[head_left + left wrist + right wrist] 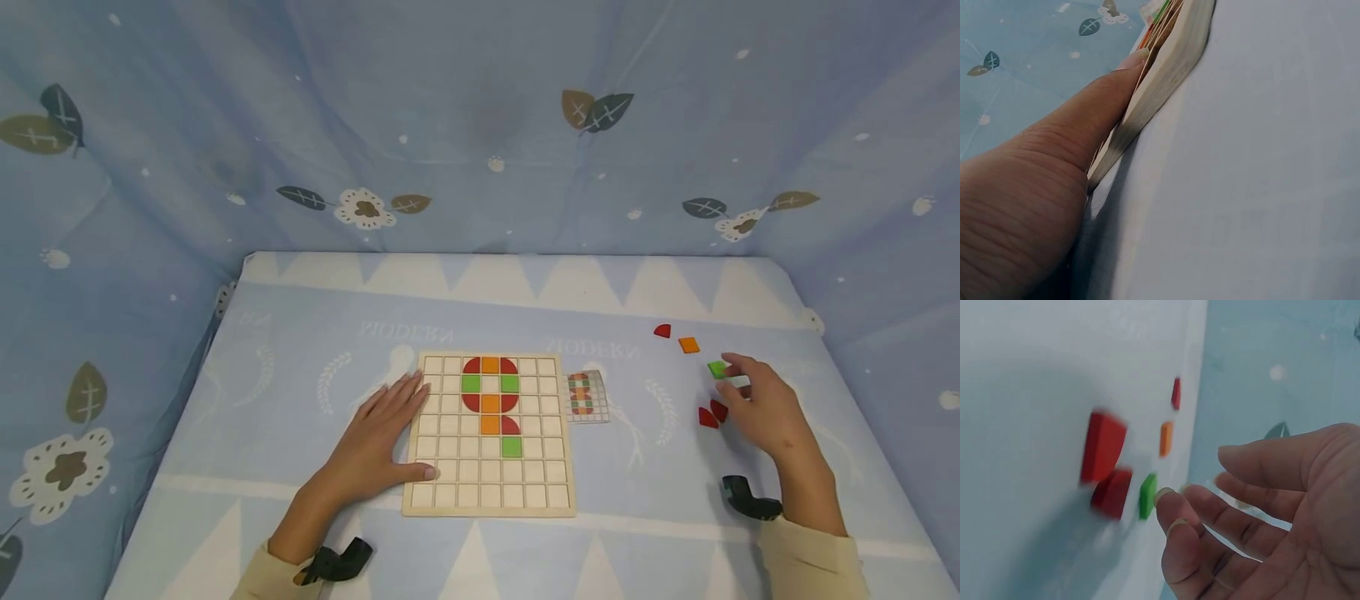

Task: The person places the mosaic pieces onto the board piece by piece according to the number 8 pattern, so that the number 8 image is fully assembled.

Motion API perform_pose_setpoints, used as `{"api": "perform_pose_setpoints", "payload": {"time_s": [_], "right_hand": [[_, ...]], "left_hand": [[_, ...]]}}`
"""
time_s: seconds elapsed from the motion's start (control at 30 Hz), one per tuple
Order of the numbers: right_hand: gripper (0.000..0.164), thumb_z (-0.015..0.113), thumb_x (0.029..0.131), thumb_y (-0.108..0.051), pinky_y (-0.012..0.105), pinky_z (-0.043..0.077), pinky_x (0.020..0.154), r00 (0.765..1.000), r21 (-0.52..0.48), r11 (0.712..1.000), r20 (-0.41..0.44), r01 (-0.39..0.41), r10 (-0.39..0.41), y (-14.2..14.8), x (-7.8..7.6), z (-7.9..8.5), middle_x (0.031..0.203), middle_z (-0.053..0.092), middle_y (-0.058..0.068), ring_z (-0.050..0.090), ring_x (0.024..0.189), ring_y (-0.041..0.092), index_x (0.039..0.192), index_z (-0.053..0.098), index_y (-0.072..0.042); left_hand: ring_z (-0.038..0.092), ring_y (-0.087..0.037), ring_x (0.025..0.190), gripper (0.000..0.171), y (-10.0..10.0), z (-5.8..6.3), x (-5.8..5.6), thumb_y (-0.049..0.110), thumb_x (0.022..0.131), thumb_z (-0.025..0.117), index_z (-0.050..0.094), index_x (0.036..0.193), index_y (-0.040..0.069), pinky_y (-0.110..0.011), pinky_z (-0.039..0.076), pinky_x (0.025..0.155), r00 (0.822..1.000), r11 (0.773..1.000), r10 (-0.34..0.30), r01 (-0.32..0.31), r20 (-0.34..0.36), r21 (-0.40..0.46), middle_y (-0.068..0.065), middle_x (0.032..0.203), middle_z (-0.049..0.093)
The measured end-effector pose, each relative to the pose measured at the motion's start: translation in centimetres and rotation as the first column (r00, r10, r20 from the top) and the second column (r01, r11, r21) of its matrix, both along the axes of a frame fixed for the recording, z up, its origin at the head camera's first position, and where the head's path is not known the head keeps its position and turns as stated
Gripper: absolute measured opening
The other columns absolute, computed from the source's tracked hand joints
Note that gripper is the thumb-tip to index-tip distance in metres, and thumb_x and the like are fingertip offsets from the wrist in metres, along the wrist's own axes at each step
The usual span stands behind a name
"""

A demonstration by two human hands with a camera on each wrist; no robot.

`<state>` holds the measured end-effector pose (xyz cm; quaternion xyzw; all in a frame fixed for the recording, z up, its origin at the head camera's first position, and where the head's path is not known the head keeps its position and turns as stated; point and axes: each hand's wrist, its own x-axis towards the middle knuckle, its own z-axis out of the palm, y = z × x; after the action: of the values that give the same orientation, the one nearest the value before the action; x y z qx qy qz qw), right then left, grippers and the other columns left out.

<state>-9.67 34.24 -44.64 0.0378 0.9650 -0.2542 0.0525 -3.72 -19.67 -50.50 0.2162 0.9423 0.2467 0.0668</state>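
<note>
A wooden grid board [457, 511] lies on the table. Red quarter-round, orange square and green square tiles fill part of its middle columns, down to a green tile [512, 447]. My left hand [375, 446] rests along the board's left edge, fingers straight, the thumb on the lower left part. At the right, my right hand [767, 407] hovers beside a loose green tile [716, 369], thumb and fingers apart with nothing held between them. In the right wrist view its fingertips are close to that green tile [1148, 496]; whether they touch is unclear.
Two red tiles [708, 417] lie just left of and below the right hand. Farther back are an orange tile [689, 345] and another red tile [662, 331]. A small pattern card [598, 396] sits against the board's right edge.
</note>
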Motion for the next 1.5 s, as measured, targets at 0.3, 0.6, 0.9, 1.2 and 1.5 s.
{"api": "perform_pose_setpoints", "payload": {"time_s": [0.3, 0.6, 0.9, 1.2, 1.5], "right_hand": [[0.043, 0.067, 0.099, -0.013, 0.055, 0.058, 0.079, 0.995, 0.015, 1.0, 0.099, -0.004, 0.002, 1.4, 1.0, -1.0, 0.121, 0.059, 0.032, 0.058, 0.099, 0.044, 0.132, 0.056, 0.012], [0.03, 0.071, 0.096, -0.012, 0.049, 0.054, 0.076, 0.986, 0.044, 0.998, 0.159, 0.036, -0.043, 1.4, 1.5, -1.3, 0.099, 0.064, 0.024, 0.058, 0.092, 0.039, 0.112, 0.062, 0.011], [0.025, 0.072, 0.095, -0.006, 0.045, 0.055, 0.074, 0.987, 0.032, 0.999, 0.155, 0.039, -0.044, 1.6, 1.8, -1.4, 0.097, 0.065, 0.022, 0.058, 0.089, 0.037, 0.11, 0.063, 0.011], [0.027, 0.074, 0.09, -0.002, 0.052, 0.056, 0.077, 0.986, 0.062, 0.998, 0.165, 0.01, -0.02, 0.9, 2.0, -1.0, 0.093, 0.063, 0.023, 0.058, 0.087, 0.037, 0.108, 0.061, 0.014], [0.027, 0.073, 0.092, -0.009, 0.038, 0.049, 0.065, 0.973, 0.081, 0.996, 0.223, 0.04, -0.058, 0.7, 2.1, -0.9, 0.087, 0.058, 0.016, 0.053, 0.083, 0.034, 0.106, 0.06, 0.009]], "left_hand": [[0.009, -0.024, 0.161, 0.121, 0.0, -0.1, -0.1, 0.076, 0.079, 0.074, 0.023, 0.168, 0.013, -0.052, 0.009, 0.127, 1.0, 1.0, -0.002, 0.002, -0.007, 0.004, -0.003, 0.175, 0.011], [0.013, -0.027, 0.16, 0.12, 0.0, -0.4, 0.0, 0.073, 0.078, 0.078, 0.026, 0.167, 0.01, -0.052, 0.011, 0.125, 0.999, 1.0, -0.004, 0.005, -0.046, 0.021, -0.007, 0.175, 0.016], [0.009, -0.024, 0.161, 0.121, 0.1, 0.0, 0.0, 0.074, 0.078, 0.077, 0.024, 0.168, 0.012, -0.052, 0.009, 0.127, 1.0, 1.0, 0.004, -0.004, 0.003, 0.007, -0.004, 0.175, 0.012], [0.013, -0.027, 0.16, 0.12, 0.1, -0.2, 0.0, 0.071, 0.078, 0.079, 0.027, 0.167, 0.01, -0.052, 0.011, 0.126, 1.0, 0.999, 0.006, -0.005, -0.027, 0.034, -0.006, 0.175, 0.016], [0.01, -0.024, 0.161, 0.12, 0.1, -0.3, 0.0, 0.073, 0.078, 0.077, 0.025, 0.167, 0.012, -0.051, 0.009, 0.126, 1.0, 1.0, 0.007, -0.007, -0.016, 0.023, -0.004, 0.175, 0.013]]}}
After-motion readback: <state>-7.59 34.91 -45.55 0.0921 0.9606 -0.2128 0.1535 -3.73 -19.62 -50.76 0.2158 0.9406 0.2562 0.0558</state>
